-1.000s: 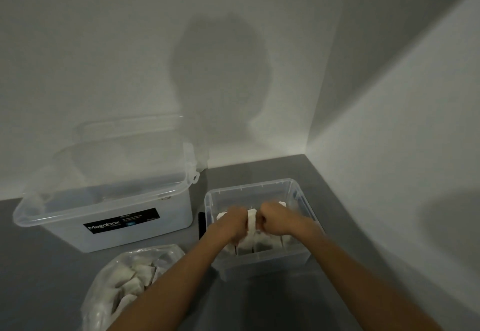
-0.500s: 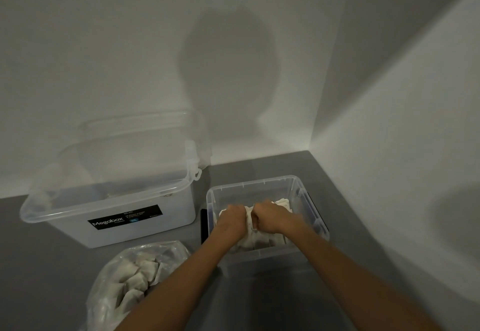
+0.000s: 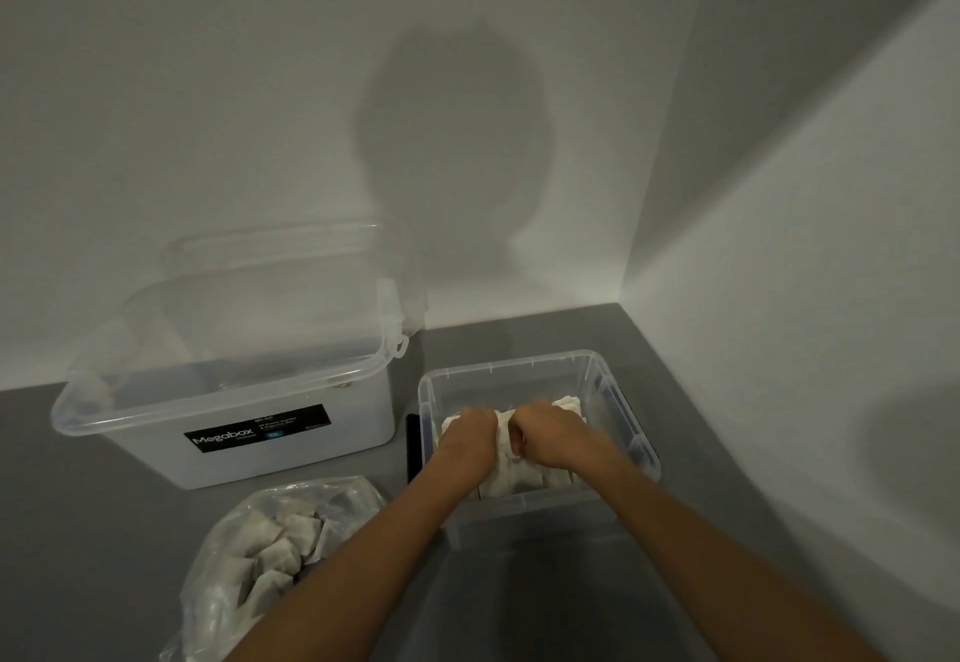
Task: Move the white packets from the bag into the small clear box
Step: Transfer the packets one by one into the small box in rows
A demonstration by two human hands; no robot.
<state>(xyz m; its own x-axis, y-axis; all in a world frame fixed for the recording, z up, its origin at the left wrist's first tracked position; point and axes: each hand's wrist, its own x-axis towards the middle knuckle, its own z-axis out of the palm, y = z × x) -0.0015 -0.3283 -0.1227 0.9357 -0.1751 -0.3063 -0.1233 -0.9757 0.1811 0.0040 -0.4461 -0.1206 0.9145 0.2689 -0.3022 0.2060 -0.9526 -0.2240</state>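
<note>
The small clear box (image 3: 511, 363) stands on the grey table near the right wall. Both my hands are inside it, side by side. My left hand (image 3: 470, 440) and my right hand (image 3: 545, 437) are each closed on white packets (image 3: 503, 477), pressing them low among the packets that lie in the box. More packets show behind my right hand, toward the box's far side. The clear plastic bag (image 3: 234, 547) lies at the lower left with several white packets inside; my left forearm crosses its right edge.
A large clear storage box (image 3: 291, 453) with a black "Megabox" label stands at the left, its lid leaning behind it against the wall. A dark flat object (image 3: 413, 446) sits between the two boxes. White walls meet in a corner behind and to the right.
Both hands have sunk from above the box rim down into the small clear box, carrying the packets with them. The view has shifted slightly.
</note>
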